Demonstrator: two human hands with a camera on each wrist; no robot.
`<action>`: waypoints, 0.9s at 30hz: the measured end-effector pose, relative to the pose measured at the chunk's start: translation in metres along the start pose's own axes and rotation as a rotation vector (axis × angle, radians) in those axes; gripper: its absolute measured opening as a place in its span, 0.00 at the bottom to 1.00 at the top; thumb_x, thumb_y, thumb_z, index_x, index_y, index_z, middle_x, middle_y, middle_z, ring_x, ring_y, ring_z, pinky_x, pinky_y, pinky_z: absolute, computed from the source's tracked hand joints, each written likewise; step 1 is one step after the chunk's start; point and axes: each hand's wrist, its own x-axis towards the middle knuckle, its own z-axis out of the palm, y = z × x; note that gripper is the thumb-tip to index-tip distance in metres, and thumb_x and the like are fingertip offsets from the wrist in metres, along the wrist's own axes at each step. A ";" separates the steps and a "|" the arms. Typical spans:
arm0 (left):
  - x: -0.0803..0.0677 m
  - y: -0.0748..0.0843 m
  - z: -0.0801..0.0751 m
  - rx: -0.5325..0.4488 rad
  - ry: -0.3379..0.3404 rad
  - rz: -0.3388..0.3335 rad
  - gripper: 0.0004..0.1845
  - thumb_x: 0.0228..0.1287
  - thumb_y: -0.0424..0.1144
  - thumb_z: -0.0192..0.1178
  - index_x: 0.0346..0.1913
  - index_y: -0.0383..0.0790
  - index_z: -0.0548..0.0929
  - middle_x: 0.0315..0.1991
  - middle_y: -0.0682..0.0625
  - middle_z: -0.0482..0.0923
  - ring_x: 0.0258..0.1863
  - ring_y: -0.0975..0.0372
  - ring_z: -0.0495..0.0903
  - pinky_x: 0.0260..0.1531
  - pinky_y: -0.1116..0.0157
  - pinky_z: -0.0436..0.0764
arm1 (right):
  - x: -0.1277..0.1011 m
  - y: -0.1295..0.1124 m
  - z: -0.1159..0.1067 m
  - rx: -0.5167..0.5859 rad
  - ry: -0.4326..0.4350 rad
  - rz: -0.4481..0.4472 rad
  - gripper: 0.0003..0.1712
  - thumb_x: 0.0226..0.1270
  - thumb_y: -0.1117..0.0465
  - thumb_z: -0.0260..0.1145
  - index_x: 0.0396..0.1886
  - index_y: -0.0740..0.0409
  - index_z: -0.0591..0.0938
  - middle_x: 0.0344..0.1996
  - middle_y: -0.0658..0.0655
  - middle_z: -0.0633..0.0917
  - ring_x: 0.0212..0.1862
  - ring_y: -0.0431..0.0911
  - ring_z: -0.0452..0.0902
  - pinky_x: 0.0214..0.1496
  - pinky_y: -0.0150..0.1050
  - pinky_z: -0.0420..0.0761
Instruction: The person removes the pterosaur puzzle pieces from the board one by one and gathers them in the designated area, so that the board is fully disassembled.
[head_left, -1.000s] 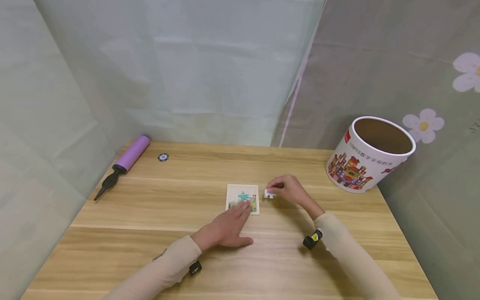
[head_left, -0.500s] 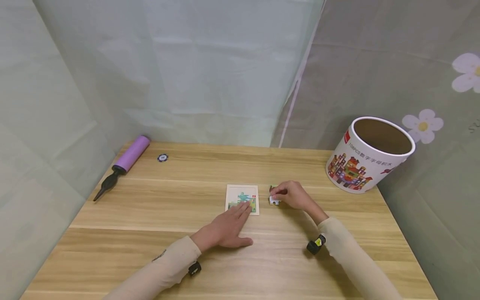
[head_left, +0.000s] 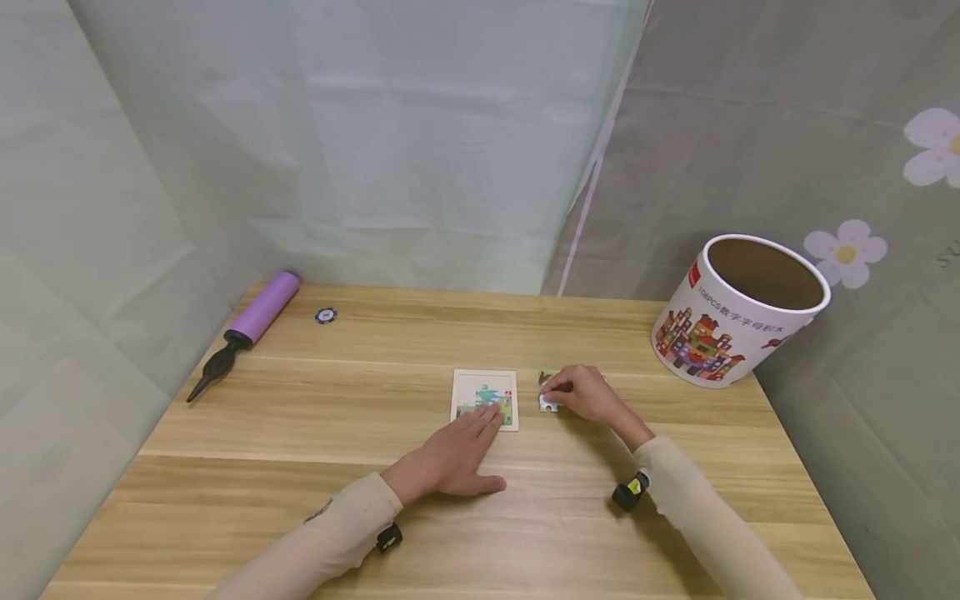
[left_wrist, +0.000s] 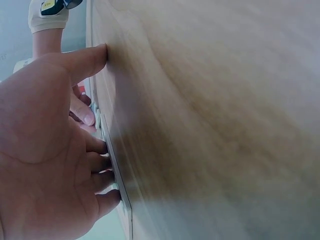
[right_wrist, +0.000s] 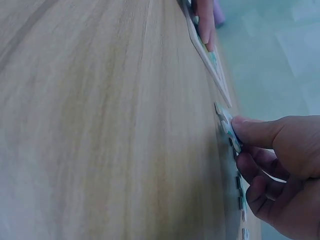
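Observation:
A shallow puzzle tray (head_left: pixel 484 372) with a pale rim lies mid-table, its right and lower part filled with green and blue pieces. My left hand (head_left: pixel 459 457) rests its straight fingers on the lower part of the tray, thumb out on the wood; the palm is raised in the left wrist view. Just right of the tray, my right hand (head_left: pixel 590 393) pinches a white-blue jigsaw piece (right_wrist: pixel 228 129) between thumb and fingers, low over the table. Another jigsaw piece (head_left: pixel 546 377), green and brown, shows behind the fingertips. Several more piece edges (right_wrist: pixel 241 192) line up under the right hand.
A big white bucket (head_left: pixel 738 321) with printed blocks stands at the back right. A purple hand pump (head_left: pixel 264 310) with a black nozzle lies at the far left, near a poker chip (head_left: pixel 326 316). Cloth curtains (head_left: pixel 375 150) hang behind and beside the table.
My right hand has drawn slightly right and toward me with its piece, away from the tray's edge, uncovering the green-brown piece; in the last half second it barely moves. The left hand stays put.

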 end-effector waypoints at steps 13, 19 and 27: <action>0.002 0.000 0.000 0.068 0.021 0.020 0.52 0.69 0.68 0.55 0.79 0.29 0.57 0.81 0.36 0.51 0.80 0.49 0.52 0.78 0.56 0.57 | 0.008 -0.010 -0.010 -0.026 -0.002 -0.057 0.04 0.66 0.62 0.74 0.38 0.56 0.92 0.34 0.50 0.90 0.35 0.39 0.82 0.39 0.35 0.82; 0.002 0.001 -0.004 0.086 0.017 0.022 0.51 0.68 0.67 0.56 0.79 0.30 0.58 0.80 0.36 0.53 0.80 0.49 0.54 0.77 0.57 0.58 | 0.016 -0.020 -0.006 -0.022 -0.038 -0.112 0.07 0.67 0.62 0.72 0.42 0.58 0.91 0.36 0.50 0.90 0.38 0.42 0.84 0.42 0.40 0.84; -0.001 0.004 -0.004 0.095 0.008 -0.013 0.50 0.69 0.69 0.52 0.80 0.35 0.57 0.81 0.42 0.53 0.80 0.48 0.52 0.76 0.46 0.58 | 0.029 -0.035 0.003 -0.026 -0.084 -0.119 0.08 0.70 0.59 0.71 0.45 0.56 0.91 0.38 0.49 0.90 0.39 0.41 0.84 0.45 0.38 0.84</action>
